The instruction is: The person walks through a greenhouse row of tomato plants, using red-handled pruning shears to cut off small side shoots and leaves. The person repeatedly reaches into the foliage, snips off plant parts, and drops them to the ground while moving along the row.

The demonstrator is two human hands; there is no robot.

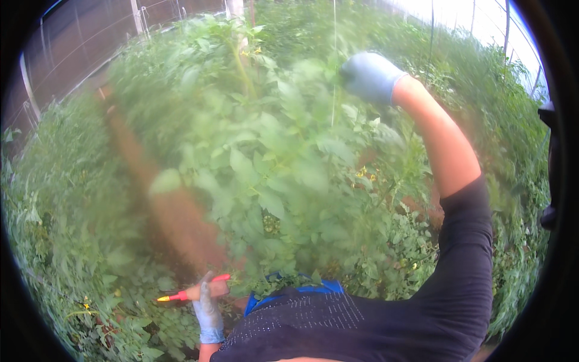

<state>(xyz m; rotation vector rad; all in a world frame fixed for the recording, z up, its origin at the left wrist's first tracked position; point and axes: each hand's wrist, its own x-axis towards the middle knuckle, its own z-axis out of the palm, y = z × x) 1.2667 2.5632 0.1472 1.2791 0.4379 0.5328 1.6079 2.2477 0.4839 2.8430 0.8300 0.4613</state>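
Observation:
My left hand [209, 307], in a pale blue glove worn through or cut off at some fingers, grips a small bottle [218, 288] with a red part and a yellow tip, low and left of centre. Raised at the upper right, my right hand [373, 78] wears a blue glove and meets the blurred leaves of a tall tomato plant [271, 163] beside a hanging string [334, 50]. Its fingers are hidden or blurred, so what they hold cannot be told. Yellow flowers [366, 173] show below that hand.
Dense rows of tomato plants [68, 203] stand on both sides. A strip of reddish soil [185, 226] runs between them. A blue bag or cloth [332, 286] lies at my waist. Posts [136, 18] and strings rise behind, near a dark wall sheet [86, 36].

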